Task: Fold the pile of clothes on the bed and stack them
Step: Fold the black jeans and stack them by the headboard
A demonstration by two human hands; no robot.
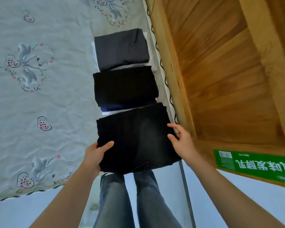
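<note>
Under black garment [135, 139], left fingers [108, 144] hidden.

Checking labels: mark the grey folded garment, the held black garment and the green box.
grey folded garment [122, 49], head view, top face.
held black garment [136, 139], head view, centre.
green box [253, 163], head view, printed side.

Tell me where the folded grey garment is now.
In the head view, the folded grey garment tops the farthest pile on the bedsheet, beside the wooden bed frame, beyond the black pile.
</note>
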